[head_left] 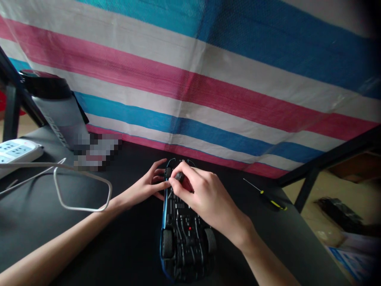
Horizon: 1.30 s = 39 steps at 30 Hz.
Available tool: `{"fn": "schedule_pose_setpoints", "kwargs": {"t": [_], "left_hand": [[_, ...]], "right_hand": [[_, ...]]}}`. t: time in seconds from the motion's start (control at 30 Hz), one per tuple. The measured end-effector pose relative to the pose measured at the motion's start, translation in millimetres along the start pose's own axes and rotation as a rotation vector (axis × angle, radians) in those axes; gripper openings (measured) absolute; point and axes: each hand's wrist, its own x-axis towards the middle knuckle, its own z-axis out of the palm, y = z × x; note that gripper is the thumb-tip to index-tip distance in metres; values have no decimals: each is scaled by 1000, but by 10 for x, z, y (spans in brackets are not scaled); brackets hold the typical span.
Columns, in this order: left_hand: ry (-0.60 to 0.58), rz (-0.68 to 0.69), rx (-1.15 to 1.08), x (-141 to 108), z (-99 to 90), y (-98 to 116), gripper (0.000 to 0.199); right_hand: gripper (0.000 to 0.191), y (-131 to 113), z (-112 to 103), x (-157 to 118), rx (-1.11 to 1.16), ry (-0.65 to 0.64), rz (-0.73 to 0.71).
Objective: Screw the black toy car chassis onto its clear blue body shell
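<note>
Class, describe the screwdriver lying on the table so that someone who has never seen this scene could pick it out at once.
Below the striped sheet is a dark tabletop, with an upturned toy car on it. To the car's right, beyond the right hand, lies the screwdriver. Its thin shaft and yellow-marked black handle set it apart from the blue-sided car.

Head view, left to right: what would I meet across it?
White power strip, bottle with a black lid, left hand, upturned toy car with the right hand over it, fingers on a small dark piece, then screwdriver, and a dark item beyond the tabletop.
</note>
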Motion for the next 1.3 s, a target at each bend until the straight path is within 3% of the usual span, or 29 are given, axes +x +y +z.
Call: {"fn": "schedule_pose_setpoints", "kwargs": {"t": [0.07, 0.17, 0.27, 0.5, 0.87, 1.07, 1.17, 1.3], "left_hand": [[2, 11, 26, -3, -6, -33, 82], [-13, 54, 53, -15, -3, -58, 78], [-21, 96, 77, -40, 26, -47, 73], [82, 99, 182, -125, 174, 58, 70], [73, 131, 288, -146, 186, 53, 67], [63, 121, 269, -152, 194, 65, 69], [67, 112, 276, -160, 205, 88, 69], [81, 132, 247, -163, 209, 91, 69]], "right_hand": [[8, -26, 39, -4, -62, 32, -12], [5, -54, 21, -2, -28, -26, -69], [21, -66, -44, -4, 25, -87, -115], [9, -46, -8, 1, -100, -4, -74], [18, -47, -19, 27, -110, 2, -144], [11, -42, -4, 42, -137, 2, -80], [20, -51, 2, 34, -106, 21, -63], [7, -55, -5, 33, -147, -2, -7]]}}
